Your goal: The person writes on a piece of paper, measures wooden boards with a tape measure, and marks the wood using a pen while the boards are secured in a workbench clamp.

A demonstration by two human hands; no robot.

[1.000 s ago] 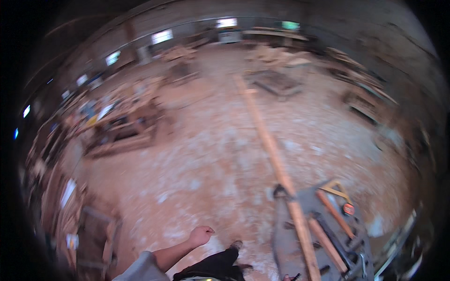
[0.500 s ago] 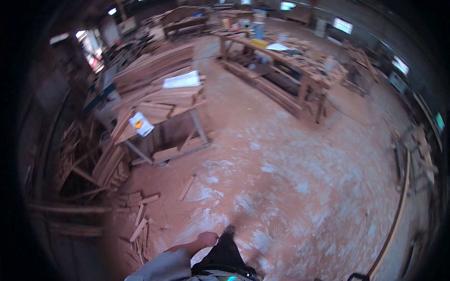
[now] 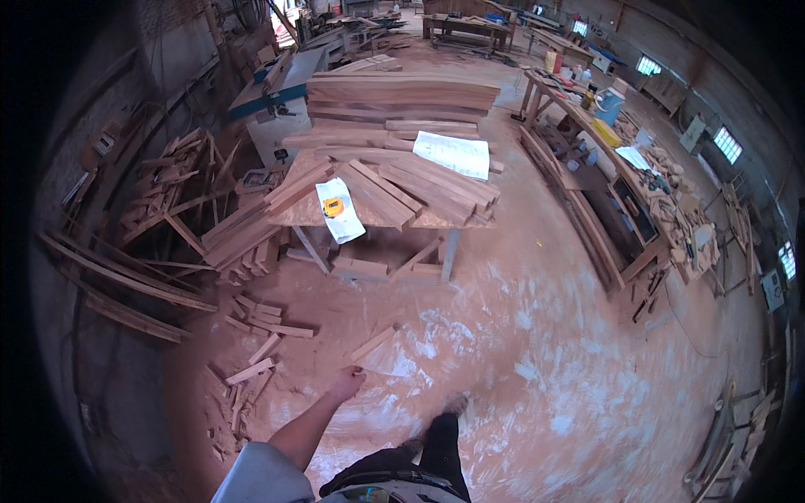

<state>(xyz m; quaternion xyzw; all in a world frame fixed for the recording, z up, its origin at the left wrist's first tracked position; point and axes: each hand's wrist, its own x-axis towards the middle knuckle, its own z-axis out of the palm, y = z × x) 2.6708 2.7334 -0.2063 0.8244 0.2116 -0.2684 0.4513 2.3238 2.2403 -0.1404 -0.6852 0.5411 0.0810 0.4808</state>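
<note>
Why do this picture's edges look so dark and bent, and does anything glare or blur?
In the head view, the fisheye lens darkens the corners and bends lines near the rim; also there, the windows glare brightly, while the left hand looks fairly sharp.

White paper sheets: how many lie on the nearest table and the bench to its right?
3: one sheet overhanging the front edge of the table, another sheet farther back on the boards, a third sheet on the bench. Others may be hidden.

From your head, the wide fisheye camera looks down and ahead: your left hand (image 3: 346,384) is near, the windows (image 3: 728,145) far off.
</note>
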